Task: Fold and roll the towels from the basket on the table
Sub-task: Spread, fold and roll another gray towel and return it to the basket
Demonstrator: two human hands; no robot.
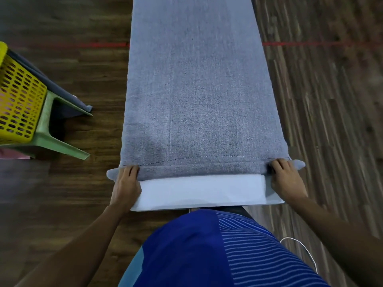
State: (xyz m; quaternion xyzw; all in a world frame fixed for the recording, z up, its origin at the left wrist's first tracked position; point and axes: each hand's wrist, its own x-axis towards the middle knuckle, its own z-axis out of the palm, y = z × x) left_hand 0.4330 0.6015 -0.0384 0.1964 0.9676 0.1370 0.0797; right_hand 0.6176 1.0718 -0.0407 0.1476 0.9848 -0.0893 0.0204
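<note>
As the towel (196, 90) spans the desk (203, 191), its near hem is pinched at both ends, left grip (126, 183) at 7 o'clock and right grip (287, 179) at 5. Likely for even rolling.

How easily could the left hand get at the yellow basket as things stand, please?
Probably yes. The left hand grips the near corner of the towel and would have to let go, but nothing stands between it and the yellow basket on the green stool to its left.
</note>
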